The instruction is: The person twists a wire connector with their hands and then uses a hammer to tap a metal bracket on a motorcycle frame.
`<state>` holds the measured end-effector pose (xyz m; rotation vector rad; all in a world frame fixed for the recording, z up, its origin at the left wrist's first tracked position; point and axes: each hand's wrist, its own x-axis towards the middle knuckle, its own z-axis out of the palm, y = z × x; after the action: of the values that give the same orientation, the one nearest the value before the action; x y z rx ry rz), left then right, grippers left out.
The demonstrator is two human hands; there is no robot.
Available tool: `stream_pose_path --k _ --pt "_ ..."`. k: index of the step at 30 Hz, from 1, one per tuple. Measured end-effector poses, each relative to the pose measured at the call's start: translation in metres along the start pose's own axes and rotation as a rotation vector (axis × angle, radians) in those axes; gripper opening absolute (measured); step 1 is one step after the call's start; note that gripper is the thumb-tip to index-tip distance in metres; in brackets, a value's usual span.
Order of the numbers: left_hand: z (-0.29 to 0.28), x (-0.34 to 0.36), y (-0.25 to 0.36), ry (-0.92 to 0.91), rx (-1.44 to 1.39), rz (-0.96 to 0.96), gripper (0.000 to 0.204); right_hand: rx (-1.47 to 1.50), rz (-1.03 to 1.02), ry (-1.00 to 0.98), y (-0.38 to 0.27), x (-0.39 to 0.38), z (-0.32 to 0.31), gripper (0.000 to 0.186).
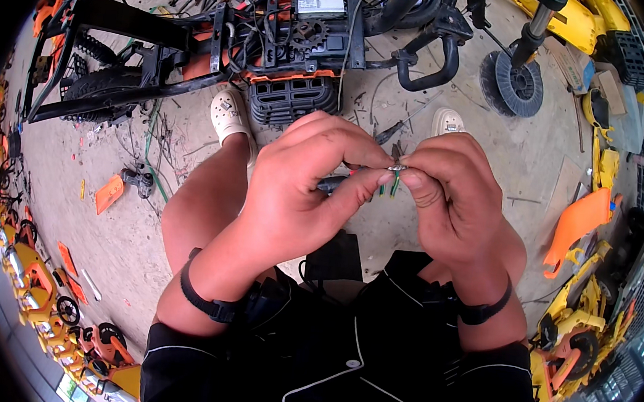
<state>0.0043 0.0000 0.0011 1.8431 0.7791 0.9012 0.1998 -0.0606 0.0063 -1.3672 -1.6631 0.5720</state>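
Above my knees, my left hand [301, 176] and my right hand [453, 193] come together fingertip to fingertip. Both are closed in a pinch on short green wires [395, 184] that have a small silvery metal piece between the fingertips. The wire ends hang just below the fingers. My fingertips hide part of the metal piece, and its exact kind is too small to tell. Beyond my hands, a black vehicle frame [305, 42] with exposed cables, a toothed sprocket and a silvery box [321, 3] lies on the floor.
A black wheel [105, 94] belongs to the frame on the left. A spool of grey wire [512, 84] stands at the right. An orange panel [580, 224] and yellow parts line the right side. By my left leg lie a dark tool [138, 180] and an orange piece [109, 195].
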Motion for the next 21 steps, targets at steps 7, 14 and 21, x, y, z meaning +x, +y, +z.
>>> stream_pose_path --k 7,14,21 --pt "-0.0018 0.003 0.0085 -0.028 -0.002 -0.139 0.018 0.002 -0.02 0.029 0.0018 -0.0004 0.0012 0.014" --pt "-0.0048 0.0027 -0.0015 -0.147 0.142 0.019 0.019 -0.017 -0.063 0.039 0.0041 0.0002 0.0023 0.016" --pt "-0.0064 0.0039 -0.0004 -0.165 -0.002 -0.011 0.016 -0.009 -0.076 0.028 0.0057 0.0012 0.0007 0.016"
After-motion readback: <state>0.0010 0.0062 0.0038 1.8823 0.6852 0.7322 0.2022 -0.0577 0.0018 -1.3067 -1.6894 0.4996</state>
